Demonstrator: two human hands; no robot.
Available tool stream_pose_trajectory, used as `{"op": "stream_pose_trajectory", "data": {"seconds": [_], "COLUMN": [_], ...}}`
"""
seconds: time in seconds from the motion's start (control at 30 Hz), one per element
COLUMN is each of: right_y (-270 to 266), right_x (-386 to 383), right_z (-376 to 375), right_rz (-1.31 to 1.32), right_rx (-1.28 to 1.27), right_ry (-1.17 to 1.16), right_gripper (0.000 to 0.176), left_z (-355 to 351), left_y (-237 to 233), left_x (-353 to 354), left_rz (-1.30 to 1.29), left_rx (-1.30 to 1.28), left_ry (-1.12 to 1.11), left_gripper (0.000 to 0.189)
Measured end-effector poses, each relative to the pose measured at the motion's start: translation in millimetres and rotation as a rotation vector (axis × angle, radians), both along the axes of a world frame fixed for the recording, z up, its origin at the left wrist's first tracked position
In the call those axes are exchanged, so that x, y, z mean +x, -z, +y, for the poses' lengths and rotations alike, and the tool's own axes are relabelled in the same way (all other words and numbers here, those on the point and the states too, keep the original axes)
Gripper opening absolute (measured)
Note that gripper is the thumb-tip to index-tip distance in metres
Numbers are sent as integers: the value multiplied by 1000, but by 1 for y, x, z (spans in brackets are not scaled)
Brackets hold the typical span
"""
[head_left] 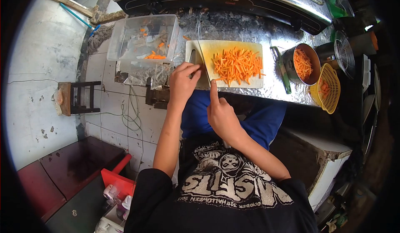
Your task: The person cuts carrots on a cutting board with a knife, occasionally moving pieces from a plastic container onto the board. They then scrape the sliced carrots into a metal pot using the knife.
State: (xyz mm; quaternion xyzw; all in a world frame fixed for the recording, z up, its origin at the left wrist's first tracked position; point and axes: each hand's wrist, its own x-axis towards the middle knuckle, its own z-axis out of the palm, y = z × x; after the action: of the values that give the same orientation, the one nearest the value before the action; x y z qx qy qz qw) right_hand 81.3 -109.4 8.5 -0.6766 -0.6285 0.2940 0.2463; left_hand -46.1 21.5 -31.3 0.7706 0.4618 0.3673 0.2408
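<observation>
My left hand (183,78) is closed at the left end of a white cutting board (259,83), its fingers around what looks like a knife (204,62), whose blade stands on the board. The fingers partly hide the handle. To the right of the blade lies a heap of cut carrot sticks (237,66). My right hand (225,114) points its index finger at the blade's near end, beside a carrot stick at the board's front edge. Its other fingers are curled, and I see nothing held in them.
A clear plastic container (114,45) with carrot pieces stands left of the board. To the right are a green-handled peeler or knife (283,72), a pot (318,62) with shredded carrot and a yellow basket (332,95). A gas stove (229,3) spans the back.
</observation>
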Motion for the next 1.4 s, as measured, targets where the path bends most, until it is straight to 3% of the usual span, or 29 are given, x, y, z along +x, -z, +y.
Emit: {"op": "stream_pose_trajectory", "data": {"seconds": [0.27,0.8,1.0,1.4], "right_y": [5,5,13,7], "right_x": [0,-6,-1,4], "right_z": [34,21,53,29], "right_rz": [24,-23,-9,72], "right_rx": [86,49,165,177], "right_ry": [34,3,25,-41], "right_gripper": [74,73,71,74], "left_z": [-2,-3,-2,-3], "left_y": [-1,9,4,8], "left_x": [2,-1,0,1], "left_rz": [-14,16,15,-26], "left_rx": [-56,26,-21,-27], "left_ry": [-42,-51,-41,-81], "left_gripper": [18,17,18,14]}}
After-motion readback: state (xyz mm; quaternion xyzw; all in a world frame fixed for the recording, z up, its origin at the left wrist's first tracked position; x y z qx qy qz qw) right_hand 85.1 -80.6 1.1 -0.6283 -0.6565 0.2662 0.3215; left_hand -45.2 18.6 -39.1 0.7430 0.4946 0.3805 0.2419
